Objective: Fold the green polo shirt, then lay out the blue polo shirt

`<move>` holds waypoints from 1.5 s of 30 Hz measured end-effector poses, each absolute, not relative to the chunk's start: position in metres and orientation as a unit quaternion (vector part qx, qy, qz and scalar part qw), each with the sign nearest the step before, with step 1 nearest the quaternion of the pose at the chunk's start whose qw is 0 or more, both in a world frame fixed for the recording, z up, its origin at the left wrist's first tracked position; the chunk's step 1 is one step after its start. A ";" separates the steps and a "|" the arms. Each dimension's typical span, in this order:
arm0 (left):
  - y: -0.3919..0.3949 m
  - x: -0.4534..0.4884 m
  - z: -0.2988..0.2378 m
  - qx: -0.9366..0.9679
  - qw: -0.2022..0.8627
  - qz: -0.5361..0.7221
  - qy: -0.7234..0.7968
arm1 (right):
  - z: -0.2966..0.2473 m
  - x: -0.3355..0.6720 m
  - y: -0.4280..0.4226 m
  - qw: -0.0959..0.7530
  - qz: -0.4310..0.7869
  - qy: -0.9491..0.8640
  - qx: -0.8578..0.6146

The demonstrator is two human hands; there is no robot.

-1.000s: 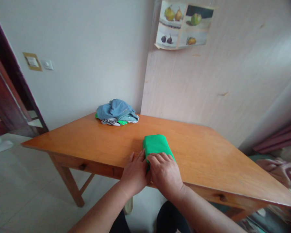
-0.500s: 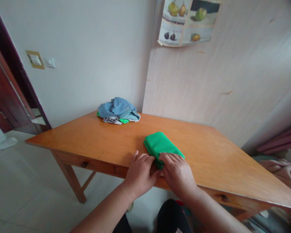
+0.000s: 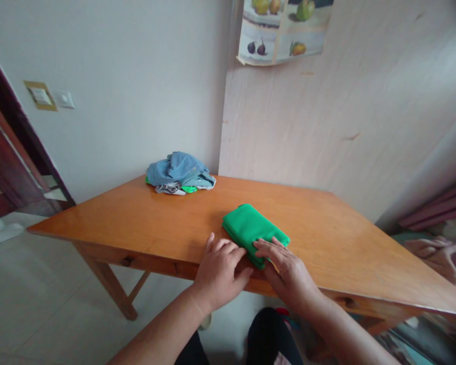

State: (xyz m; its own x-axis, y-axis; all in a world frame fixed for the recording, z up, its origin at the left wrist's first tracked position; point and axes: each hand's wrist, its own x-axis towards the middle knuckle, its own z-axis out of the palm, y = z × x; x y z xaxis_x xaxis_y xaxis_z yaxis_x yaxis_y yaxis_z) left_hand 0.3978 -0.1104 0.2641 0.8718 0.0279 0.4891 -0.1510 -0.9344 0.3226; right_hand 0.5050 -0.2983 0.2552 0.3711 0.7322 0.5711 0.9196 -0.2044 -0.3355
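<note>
A bright green cloth [image 3: 251, 223], folded into a thick rectangle, lies at a slant near the front edge of the wooden table [image 3: 311, 213]. At its near left side is my left hand [image 3: 221, 274], fingertips close to the fold and thumb held apart. The frames do not show clearly whether these fingertips touch the cloth. Across its near right end my right hand [image 3: 287, 271] rests with fingers stretched out and spread; its thumb is partly hidden under the hand.
A crumpled heap of clothes [image 3: 178, 170], blue on top with grey and green below, sits at the table's back left against the wall. A sheet of fruit pictures [image 3: 283, 30] hangs above. Pinkish fabric [image 3: 433, 258] lies beyond the table's right side.
My right hand has shifted slightly right, its fingers loosening from a curled hold to a flatter spread on the cloth. My left hand has barely moved. The whole view has shifted a little.
</note>
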 end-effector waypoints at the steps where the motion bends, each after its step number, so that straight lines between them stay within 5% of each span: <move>1: -0.107 0.400 0.266 0.950 0.174 0.258 -0.026 | 0.257 0.506 -0.301 0.348 -0.135 -0.530 -0.761; 6: -0.091 0.418 0.276 0.935 0.171 0.307 -0.051 | 0.258 0.513 -0.319 0.458 -0.183 -0.367 -0.788; 13: -0.097 0.451 0.272 0.937 0.139 0.272 -0.169 | 0.245 0.517 -0.342 0.359 -0.207 -0.333 -0.847; 27: -0.102 0.465 0.265 0.930 0.183 0.295 -0.120 | 0.256 0.552 -0.322 0.285 -0.127 -0.282 -0.907; 45: -0.103 0.448 0.264 0.939 0.100 0.273 -0.184 | 0.260 0.589 -0.325 0.350 -0.043 -0.291 -0.889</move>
State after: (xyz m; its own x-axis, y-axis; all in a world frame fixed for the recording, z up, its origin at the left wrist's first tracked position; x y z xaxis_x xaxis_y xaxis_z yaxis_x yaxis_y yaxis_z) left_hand 0.4483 -0.1027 0.2640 0.7835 -0.2905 0.5493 -0.3997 -0.9125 0.0875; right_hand 0.5889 -0.3245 0.2599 0.8265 0.4886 0.2797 0.5482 -0.5851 -0.5977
